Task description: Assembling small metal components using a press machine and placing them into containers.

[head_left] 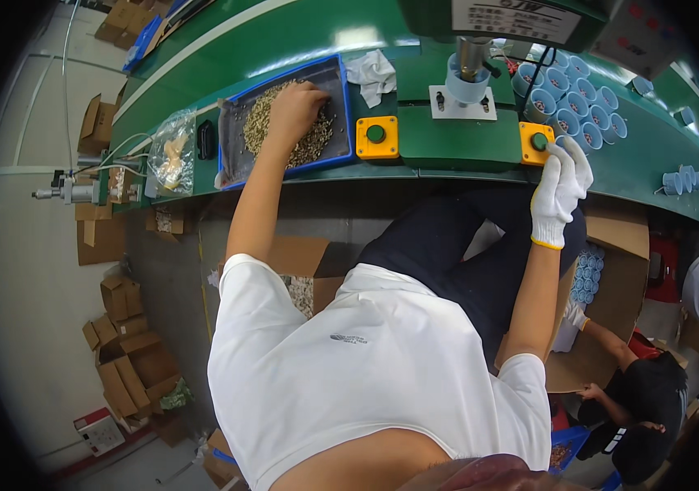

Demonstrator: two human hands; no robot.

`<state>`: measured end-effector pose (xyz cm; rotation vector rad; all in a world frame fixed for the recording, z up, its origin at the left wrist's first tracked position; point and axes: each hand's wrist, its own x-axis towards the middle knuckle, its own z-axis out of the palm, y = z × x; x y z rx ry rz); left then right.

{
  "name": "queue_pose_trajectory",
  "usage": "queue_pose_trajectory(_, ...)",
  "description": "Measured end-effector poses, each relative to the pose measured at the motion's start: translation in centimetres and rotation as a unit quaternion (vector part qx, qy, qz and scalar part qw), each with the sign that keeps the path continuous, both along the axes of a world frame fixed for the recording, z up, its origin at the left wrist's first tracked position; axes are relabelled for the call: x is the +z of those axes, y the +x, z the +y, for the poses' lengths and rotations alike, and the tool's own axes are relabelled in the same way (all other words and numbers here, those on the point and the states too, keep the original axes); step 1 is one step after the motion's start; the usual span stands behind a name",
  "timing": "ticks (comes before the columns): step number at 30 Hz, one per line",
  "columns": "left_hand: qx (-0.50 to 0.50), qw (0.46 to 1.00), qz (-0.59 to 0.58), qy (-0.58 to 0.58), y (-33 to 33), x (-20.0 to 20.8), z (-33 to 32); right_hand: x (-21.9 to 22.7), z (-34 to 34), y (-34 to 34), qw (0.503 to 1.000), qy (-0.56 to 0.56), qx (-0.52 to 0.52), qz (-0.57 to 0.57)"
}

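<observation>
My bare left hand (296, 106) reaches into a blue-rimmed tray (341, 114) on the green workbench, its fingers curled down into a pile of small brass-coloured metal parts (263, 123). My right hand (561, 184), in a white knit glove, has its fingers straight and together. Its fingertips rest at the orange box with a green push button (538, 141) on the bench's front edge. It holds nothing.
A second orange box with a green button (376, 135) sits left of a press head with a light-blue sleeve (466, 78). A white rag (372, 74), several blue cups (579, 98) and a plastic bag (171, 151) lie on the bench. Cardboard boxes (124, 360) stand on the floor. Another person (652, 393) crouches at lower right.
</observation>
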<state>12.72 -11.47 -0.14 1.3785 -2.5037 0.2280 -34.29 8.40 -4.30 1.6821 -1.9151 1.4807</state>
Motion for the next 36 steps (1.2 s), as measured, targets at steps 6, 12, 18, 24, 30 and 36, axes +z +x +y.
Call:
queue_pose_trajectory(6, -0.009, 1.0, -0.014, 0.019, 0.9, 0.1, -0.3, 0.2, 0.1, -0.1, 1.0, -0.01, 0.003, -0.004)
queue_pose_trajectory(12, 0.091, 0.991, -0.066, 0.077, 0.9, -0.3, -0.8, 0.6, -0.2, -0.2, 1.0, -0.011, -0.005, -0.012)
queue_pose_trajectory(18, 0.113, 0.984, -0.046, 0.133, 2.5, -0.7, -0.3, 1.0, -0.4, 0.3, 0.999, -0.032, 0.002, -0.016)
queue_pose_trajectory(24, 0.17, 0.975, -0.099, 0.099, 2.7, -0.1, 2.8, 6.6, -1.4, 2.9, 0.992, -0.11, 0.027, 0.052)
queue_pose_trajectory(30, 0.15, 0.979, -0.077, 0.115, 0.7, 1.2, 2.6, 11.5, -8.2, 9.4, 0.976, -0.041, 0.165, -0.136)
queue_pose_trajectory(36, 0.154, 0.978, 0.009, 0.138, 4.6, 1.2, 3.2, 14.0, -8.1, 8.1, 0.973, -0.084, 0.179, -0.122)
